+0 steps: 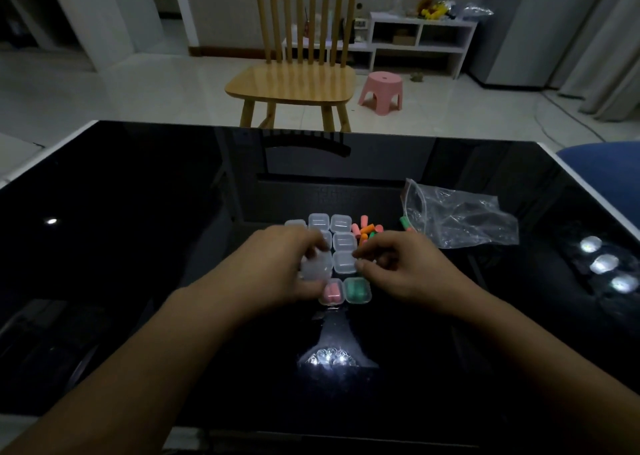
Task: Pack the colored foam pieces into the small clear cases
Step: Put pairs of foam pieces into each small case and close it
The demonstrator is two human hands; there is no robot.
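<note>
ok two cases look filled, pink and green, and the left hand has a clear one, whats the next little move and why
Probably the right hand should pick one foam piece from the loose pile just beyond its fingers. The left hand grips an unfilled clear case, blurred, so whether its lid is open cannot be told. The pink case and green case nearest the person already hold foam.

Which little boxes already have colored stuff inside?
Two: the case with pink foam and the case with green foam beside it, both in the row nearest the person. The other clear cases farther back look empty.
</note>
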